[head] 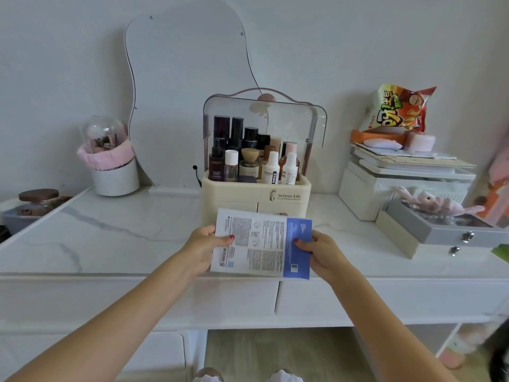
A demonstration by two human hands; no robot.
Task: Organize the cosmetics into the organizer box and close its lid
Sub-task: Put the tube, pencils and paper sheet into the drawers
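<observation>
Both hands, left (202, 245) and right (321, 250), pinched a flat sachet (261, 244) before the open-lidded organizer box (256, 197) on the table (110, 230).

Plain pale wall (358, 37) behind, with a wavy mirror (187, 86) leaning against it. White marble-look desk (110, 232) in front, grey veins across the top, two drawers (275, 299) beneath the edge. Light wood floor (275, 351) below the knee gap, soft even light all over.
</observation>
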